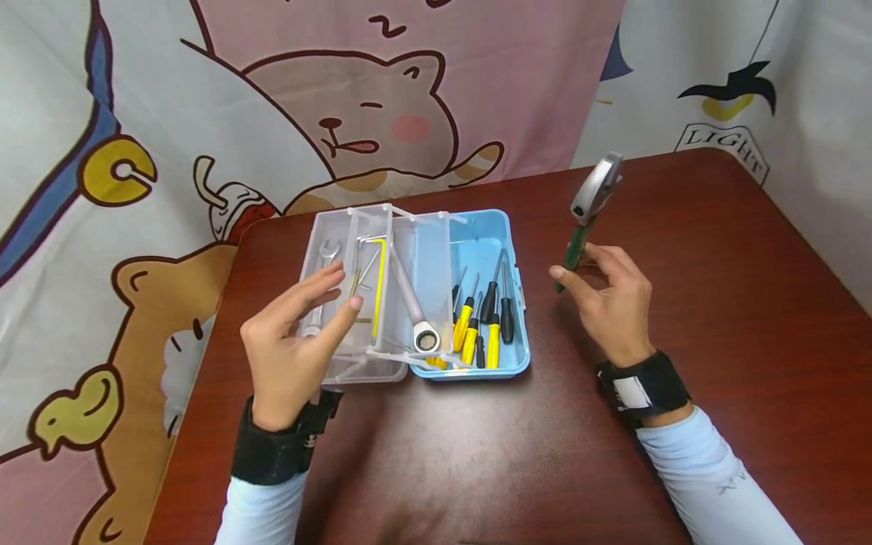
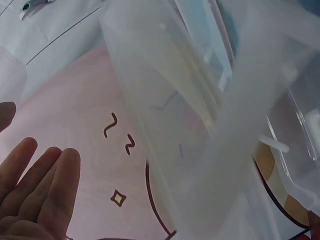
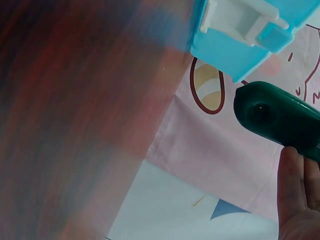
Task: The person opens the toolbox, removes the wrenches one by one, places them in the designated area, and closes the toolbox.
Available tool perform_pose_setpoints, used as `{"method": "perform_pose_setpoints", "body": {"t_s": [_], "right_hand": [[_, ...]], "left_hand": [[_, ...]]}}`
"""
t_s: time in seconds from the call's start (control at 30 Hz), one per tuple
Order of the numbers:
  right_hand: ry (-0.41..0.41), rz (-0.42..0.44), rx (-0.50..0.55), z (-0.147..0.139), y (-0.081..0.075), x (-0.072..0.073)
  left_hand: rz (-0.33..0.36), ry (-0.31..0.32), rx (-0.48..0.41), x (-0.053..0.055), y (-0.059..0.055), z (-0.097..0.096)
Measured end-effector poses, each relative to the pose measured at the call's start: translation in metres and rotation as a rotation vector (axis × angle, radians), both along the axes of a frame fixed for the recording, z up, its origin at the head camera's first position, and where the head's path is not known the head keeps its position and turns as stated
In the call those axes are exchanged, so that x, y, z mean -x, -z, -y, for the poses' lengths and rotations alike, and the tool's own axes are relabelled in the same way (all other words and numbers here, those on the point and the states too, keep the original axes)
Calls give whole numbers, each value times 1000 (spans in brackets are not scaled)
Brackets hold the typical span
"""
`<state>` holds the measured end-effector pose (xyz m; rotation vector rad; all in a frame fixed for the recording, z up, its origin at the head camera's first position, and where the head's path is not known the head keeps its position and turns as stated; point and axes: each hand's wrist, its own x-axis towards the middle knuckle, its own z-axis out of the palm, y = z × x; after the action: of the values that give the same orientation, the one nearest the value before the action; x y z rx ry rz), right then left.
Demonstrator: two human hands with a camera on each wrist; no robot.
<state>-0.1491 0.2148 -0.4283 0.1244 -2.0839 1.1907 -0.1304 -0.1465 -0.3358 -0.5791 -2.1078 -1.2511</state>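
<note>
A wrench with a silver head and a green handle stands raised above the table at the right. My right hand pinches its lower end between thumb and fingers, head up. My left hand has thumb and fingers apart, holding nothing, and overlaps the left side of a clear plastic tray in the head view. Inside the tray show a ratchet wrench, a yellow hex key and an open-end wrench. Against the right side of the tray sits a light blue toolbox.
Several yellow and black screwdrivers lie in the blue toolbox. Brown tabletop extends to the right and in front of the box. A printed cartoon cloth hangs behind the table's back edge and down its left side.
</note>
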Motion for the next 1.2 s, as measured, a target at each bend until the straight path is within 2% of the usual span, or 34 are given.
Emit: {"method": "perform_pose_setpoints", "body": {"t_s": [0.23, 0.4, 0.57, 0.83, 0.97, 1.2], "right_hand": [[58, 1, -25, -7, -6, 1], [95, 36, -92, -14, -12, 0], [104, 123, -173, -21, -15, -2], [151, 243, -293, -30, -16, 1], [163, 328, -340, -38, -19, -1], [176, 536, -421, -56, -24, -5]], "left_hand": [[0, -44, -59, -3, 6, 16], [7, -69, -73, -3, 12, 25], [19, -101, -71, -5, 18, 32], [22, -207, -85, -11, 22, 44], [28, -214, -94, -11, 24, 46], [34, -210, -101, -8, 28, 47]]}}
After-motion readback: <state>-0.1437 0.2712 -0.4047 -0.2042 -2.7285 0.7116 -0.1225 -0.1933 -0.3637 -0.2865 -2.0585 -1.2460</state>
